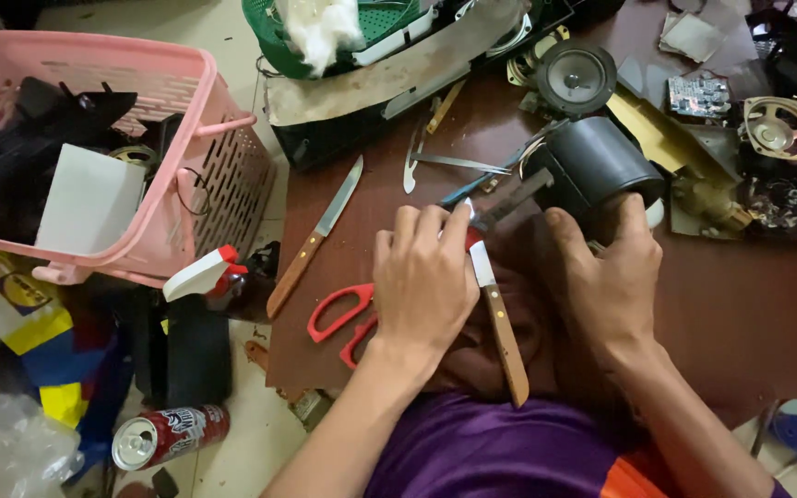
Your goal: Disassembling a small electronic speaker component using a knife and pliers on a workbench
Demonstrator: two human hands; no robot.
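Observation:
My left hand (422, 281) lies palm down on a dark brown cloth (514, 290) on the brown table (740, 314), its fingers curled by the tip of a wooden-handled knife (498, 318). Red-handled scissors (341, 321) stick out from under that hand. My right hand (606, 277) rests on the cloth, thumb and fingers touching a black cylindrical speaker housing (592, 171). A pair of pliers (509, 201) lies between the two hands, against the housing.
A second wooden-handled knife (315, 238) lies left on the table. Loose speaker drivers (576, 76), (781, 127), a circuit board (698, 95) and metal scraps crowd the far side. A pink basket (205, 138), spray bottle (205, 274) and drink can (166, 433) sit at left.

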